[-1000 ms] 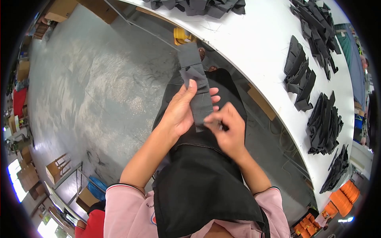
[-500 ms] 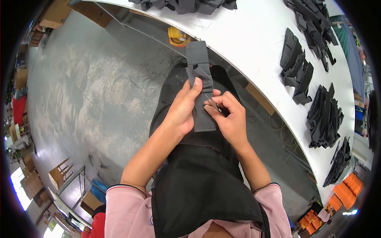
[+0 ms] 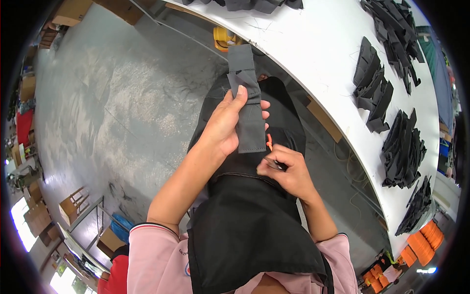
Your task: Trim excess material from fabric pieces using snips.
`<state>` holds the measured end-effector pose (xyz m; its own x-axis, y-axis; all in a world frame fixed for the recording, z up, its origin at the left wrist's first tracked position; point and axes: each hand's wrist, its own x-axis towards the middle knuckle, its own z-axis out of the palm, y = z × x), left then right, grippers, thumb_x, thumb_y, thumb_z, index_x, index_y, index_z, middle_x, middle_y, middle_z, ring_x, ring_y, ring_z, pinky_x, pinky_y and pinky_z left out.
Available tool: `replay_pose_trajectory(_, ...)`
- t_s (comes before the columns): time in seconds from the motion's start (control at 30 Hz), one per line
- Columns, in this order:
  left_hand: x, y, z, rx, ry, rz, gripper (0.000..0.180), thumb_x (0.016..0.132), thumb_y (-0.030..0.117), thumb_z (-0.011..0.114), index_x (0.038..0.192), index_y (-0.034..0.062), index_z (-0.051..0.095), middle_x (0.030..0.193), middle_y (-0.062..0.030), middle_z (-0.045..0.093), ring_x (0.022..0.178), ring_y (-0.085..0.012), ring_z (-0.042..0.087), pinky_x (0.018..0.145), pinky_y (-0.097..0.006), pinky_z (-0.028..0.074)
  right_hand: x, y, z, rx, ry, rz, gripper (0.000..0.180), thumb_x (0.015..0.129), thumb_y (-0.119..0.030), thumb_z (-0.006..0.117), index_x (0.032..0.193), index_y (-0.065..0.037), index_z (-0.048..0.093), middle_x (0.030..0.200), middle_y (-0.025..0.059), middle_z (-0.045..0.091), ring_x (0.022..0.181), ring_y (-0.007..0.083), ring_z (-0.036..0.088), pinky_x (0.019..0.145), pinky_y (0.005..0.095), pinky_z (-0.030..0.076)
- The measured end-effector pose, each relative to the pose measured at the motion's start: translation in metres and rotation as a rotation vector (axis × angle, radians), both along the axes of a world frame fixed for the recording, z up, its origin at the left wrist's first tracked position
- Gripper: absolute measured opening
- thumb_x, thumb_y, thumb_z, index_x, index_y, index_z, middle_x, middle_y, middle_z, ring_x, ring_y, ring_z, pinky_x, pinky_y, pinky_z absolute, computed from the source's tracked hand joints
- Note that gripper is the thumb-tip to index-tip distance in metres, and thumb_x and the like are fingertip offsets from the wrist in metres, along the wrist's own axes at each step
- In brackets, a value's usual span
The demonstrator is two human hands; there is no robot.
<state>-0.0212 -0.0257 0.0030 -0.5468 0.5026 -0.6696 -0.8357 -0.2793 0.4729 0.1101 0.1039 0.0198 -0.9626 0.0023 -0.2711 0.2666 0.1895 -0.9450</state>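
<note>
A dark grey fabric strip (image 3: 251, 128) with stitched ends lies lengthwise over my lap. My left hand (image 3: 229, 115) is closed on its middle, thumb on top and fingers wrapped underneath. A fold of the cloth bunches up just above the thumb. To the right of the strip's lower end, apart from it, my right hand (image 3: 289, 169) is closed around a small dark metal tool (image 3: 274, 163). An orange piece (image 3: 269, 142) sticks up beside that hand; whether it belongs to the tool I cannot tell.
A white table (image 3: 313, 63) curves along my right, bearing several piles of dark fabric strips (image 3: 404, 147). Beneath its far edge sits a yellow object (image 3: 224, 38). A black apron (image 3: 245, 220) covers my lap. Grey floor (image 3: 132, 108) stretches left, with a wooden stool (image 3: 73, 206) further off.
My right hand has moved down and away from the strip with the small tool, and the orange piece has come into sight. The left hand keeps its hold on the strip.
</note>
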Motion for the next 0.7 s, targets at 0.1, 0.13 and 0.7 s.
replay_pose_trajectory(0.1, -0.003, -0.004, -0.002, 0.01, 0.019, 0.003, 0.039, 0.094, 0.041, 0.049, 0.117, 0.0093, 0.045, 0.098, -0.0115, 0.063, 0.081, -0.0186, 0.064, 0.067, -0.038, 0.057, 0.008, 0.006, 0.002, 0.001, 0.022, -0.036, 0.012, 0.067, 0.0, 0.073, 0.076, -0.002, 0.064, 0.067, 0.0013, 0.051, 0.059, 0.0098, 0.045, 0.055, 0.0245, 0.034)
replay_pose_trajectory(0.13, -0.002, -0.003, -0.002, 0.011, 0.019, 0.001, 0.039, 0.094, 0.041, 0.049, 0.117, 0.0093, 0.045, 0.098, -0.0115, 0.063, 0.081, -0.0186, 0.064, 0.067, -0.038, 0.057, 0.009, 0.006, 0.005, 0.1, 0.084, -0.103, 0.014, 0.067, 0.0, 0.073, 0.077, -0.002, 0.063, 0.068, 0.0014, 0.052, 0.059, 0.0098, 0.045, 0.055, 0.0242, 0.034)
replay_pose_trajectory(0.7, -0.002, -0.001, 0.013, -0.007, -0.08, -0.148, 0.034, 0.096, 0.037, 0.048, 0.119, 0.0119, 0.046, 0.097, -0.0116, 0.063, 0.08, -0.0188, 0.064, 0.066, -0.04, 0.056, -0.032, 0.038, 0.029, 0.65, 0.507, 0.401, 0.027, 0.065, -0.013, 0.076, 0.089, -0.01, 0.063, 0.074, 0.0026, 0.052, 0.061, 0.0211, 0.054, 0.052, 0.0326, 0.041)
